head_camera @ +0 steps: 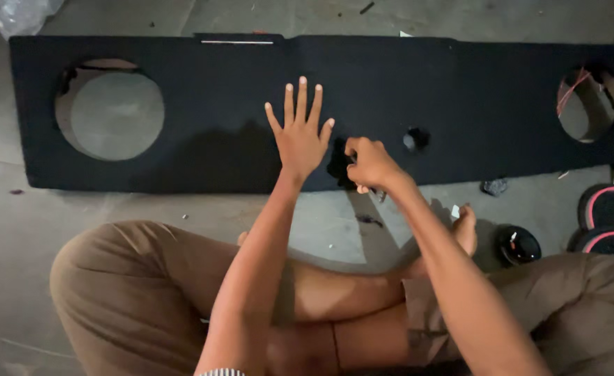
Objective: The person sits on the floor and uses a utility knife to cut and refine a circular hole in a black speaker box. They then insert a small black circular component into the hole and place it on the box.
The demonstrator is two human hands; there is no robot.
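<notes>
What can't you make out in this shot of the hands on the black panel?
- Head view: what the right hand grips at the black panel; its curled fingers hide it.
- Small hole: its contents are too dark.
- Right round cutout: red wires partly hidden by its rim.
- Plastic wrap: cut off by the top edge.

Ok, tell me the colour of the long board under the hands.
Black all over, a felt-like covering; the board shows best in the head view.

Grey concrete floor [14,230] carries long black carpeted panel [202,146], round black speaker [519,245], 2 sandals [610,223].
</notes>
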